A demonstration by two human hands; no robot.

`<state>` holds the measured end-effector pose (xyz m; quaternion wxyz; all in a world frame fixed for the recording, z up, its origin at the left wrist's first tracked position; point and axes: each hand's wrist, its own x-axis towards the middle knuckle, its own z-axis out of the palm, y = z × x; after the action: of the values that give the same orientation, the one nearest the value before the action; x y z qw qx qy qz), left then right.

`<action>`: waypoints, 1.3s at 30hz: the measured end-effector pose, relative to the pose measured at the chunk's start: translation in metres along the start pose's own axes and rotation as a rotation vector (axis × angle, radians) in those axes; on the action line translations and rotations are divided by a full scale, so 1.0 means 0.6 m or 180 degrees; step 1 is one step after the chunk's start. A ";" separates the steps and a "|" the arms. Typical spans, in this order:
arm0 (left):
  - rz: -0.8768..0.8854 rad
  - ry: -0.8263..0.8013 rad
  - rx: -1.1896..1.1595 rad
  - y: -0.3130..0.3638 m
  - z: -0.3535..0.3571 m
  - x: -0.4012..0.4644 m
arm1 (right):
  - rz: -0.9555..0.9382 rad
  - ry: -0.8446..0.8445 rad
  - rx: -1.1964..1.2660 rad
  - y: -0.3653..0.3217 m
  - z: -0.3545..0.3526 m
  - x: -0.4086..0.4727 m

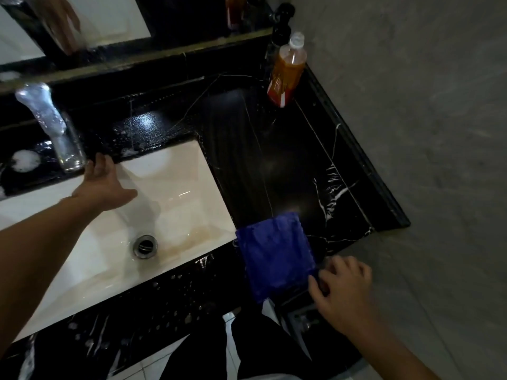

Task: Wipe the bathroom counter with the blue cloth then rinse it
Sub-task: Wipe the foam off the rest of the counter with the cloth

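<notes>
head view: the blue cloth [274,253] lies flat on the black desk [288,165] at 5 o'clock, draped over its front edge, just right of the white sink [164,187]. the right hand [343,292] touches the cloth's lower right corner, fingers [333,266] curled; whether they pinch it i cannot tell. the left hand [103,185] reaches over the sink at 9 o'clock, fingers spread and holding nothing, beside the faucet [55,127]. an orange bottle [286,69] stands at 1 o'clock.

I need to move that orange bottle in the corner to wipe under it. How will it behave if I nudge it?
The orange bottle is tall and narrow, so a push up high would probably tip it. The counter around it looks wet, so a low push would likely slide it. It seems mostly full, so fairly heavy.
</notes>
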<state>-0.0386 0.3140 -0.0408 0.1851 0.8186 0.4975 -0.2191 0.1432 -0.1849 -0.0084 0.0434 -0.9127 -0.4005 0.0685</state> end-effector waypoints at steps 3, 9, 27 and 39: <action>-0.0044 -0.0024 -0.0025 0.005 -0.002 -0.003 | 0.0021 -0.0086 0.0288 -0.030 0.015 0.009; -0.0007 0.0007 -0.0001 0.000 0.002 -0.001 | -0.0306 -0.0356 0.0444 -0.131 0.095 0.077; 0.0033 0.0290 -0.0010 -0.003 0.021 0.000 | -0.0220 -0.0024 -0.0039 -0.180 0.098 0.468; 0.0289 0.0881 0.0121 -0.023 0.059 0.006 | -0.0051 -0.0107 0.0040 -0.280 0.085 0.699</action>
<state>-0.0560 0.3043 -0.0733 0.1089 0.8660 0.4766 -0.1049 0.2943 0.2389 -0.0740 0.0430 -0.9079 -0.4080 0.0860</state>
